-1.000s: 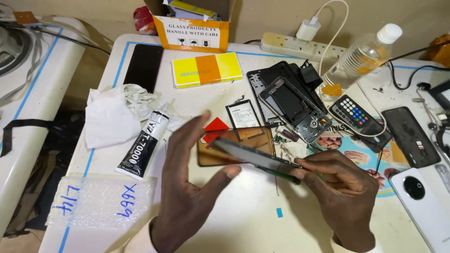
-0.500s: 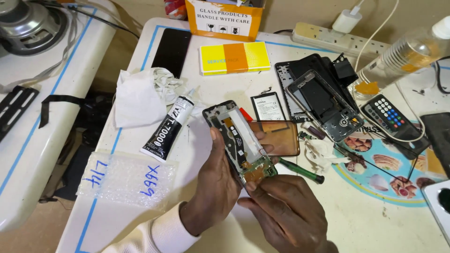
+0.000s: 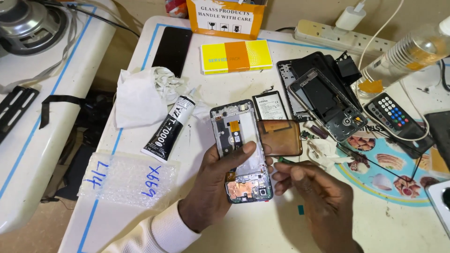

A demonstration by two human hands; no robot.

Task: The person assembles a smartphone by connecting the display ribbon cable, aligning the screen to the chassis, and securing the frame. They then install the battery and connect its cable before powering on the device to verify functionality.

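Opened smartphone [image 3: 241,152] at the centre of the frame, back cover off, circuit board and metal shields exposed. The left hand [image 3: 215,187] is grasping it from the left and underneath, thumb pressing across the middle of the open face, and is holding it raised above the white bench [image 3: 262,225]. The right hand [image 3: 314,201], lower right of centre, is pinching a thin green-handled tool [image 3: 284,160] in closed fingers just beside the phone's right edge; whether the tip is touching the phone cannot be told. Risks, as judged from this pose: the thumb is bearing on bare internals and could bend or loosen a flex strip; the tool tip could slip across the board and scratch a part; the one-handed hold could let the phone drop onto the loose parts below. Just behind the phone, a brownish translucent panel [image 3: 280,137] and a small battery [image 3: 269,105] are lying on the bench; a second stripped phone frame [image 3: 326,104] is lying upper right of centre. Containers: the orange cardboard box [image 3: 225,18] at top centre is showing only its front, contents hidden; the black adhesive tube [image 3: 168,127] left of centre is lying capped; the clear plastic bottle [image 3: 408,54] at upper right is holding a yellowish liquid low down.
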